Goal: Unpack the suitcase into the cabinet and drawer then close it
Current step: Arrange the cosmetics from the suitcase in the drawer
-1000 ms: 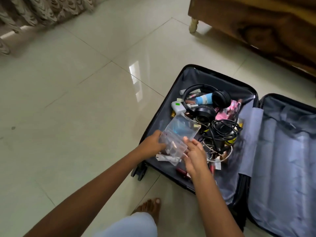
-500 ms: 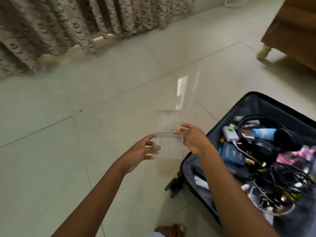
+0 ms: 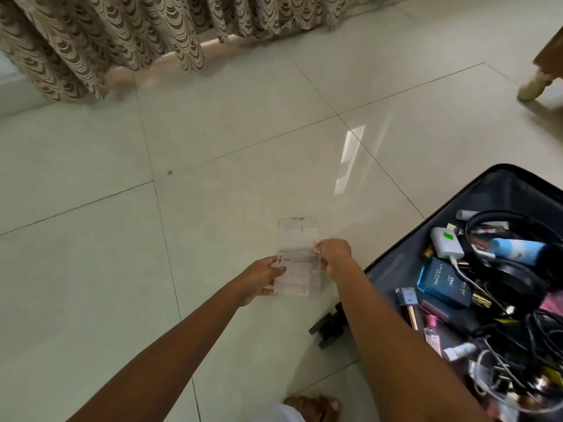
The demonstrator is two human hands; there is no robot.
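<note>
Clear box (image 3: 298, 260) held over floor, left of open suitcase (image 3: 393, 269): left hand (image 3: 261, 278) grips lower side, right hand (image 3: 333, 254) pinches edge, probably to steady it for carrying.

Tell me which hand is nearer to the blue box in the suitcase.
Right. The right hand pinches the right edge of the clear case, left of the blue box and outside the suitcase. The left hand holds the opposite edge, farther left.
</note>
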